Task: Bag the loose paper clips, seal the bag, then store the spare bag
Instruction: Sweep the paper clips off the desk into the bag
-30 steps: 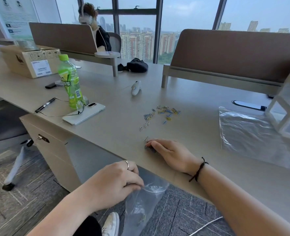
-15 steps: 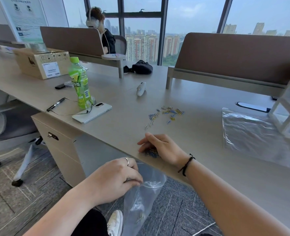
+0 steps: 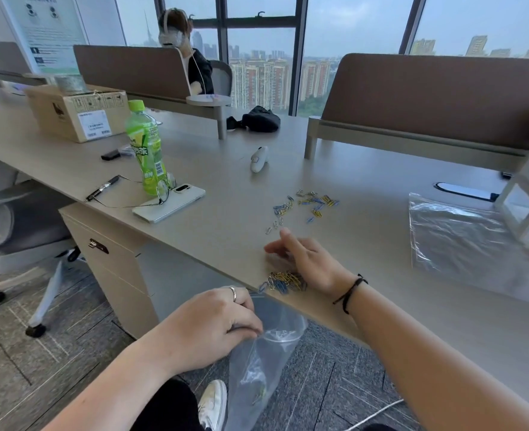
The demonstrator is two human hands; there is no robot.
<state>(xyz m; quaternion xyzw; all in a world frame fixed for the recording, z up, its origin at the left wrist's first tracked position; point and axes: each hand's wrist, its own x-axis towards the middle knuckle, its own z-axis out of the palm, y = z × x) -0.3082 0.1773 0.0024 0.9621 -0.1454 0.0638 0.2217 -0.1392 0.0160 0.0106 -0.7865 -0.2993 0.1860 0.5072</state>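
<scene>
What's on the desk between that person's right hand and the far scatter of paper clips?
The head view shows a few stray clips between the right hand and the scattered paper clips; otherwise bare desk.

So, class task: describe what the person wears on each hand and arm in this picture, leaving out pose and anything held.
The left hand wears a thin silver-looking ring on one finger. The right hand has no ring in view; its wrist carries a dark cord bracelet with a small knot. Both forearms are bare, with no sleeves showing and no watch.
</scene>
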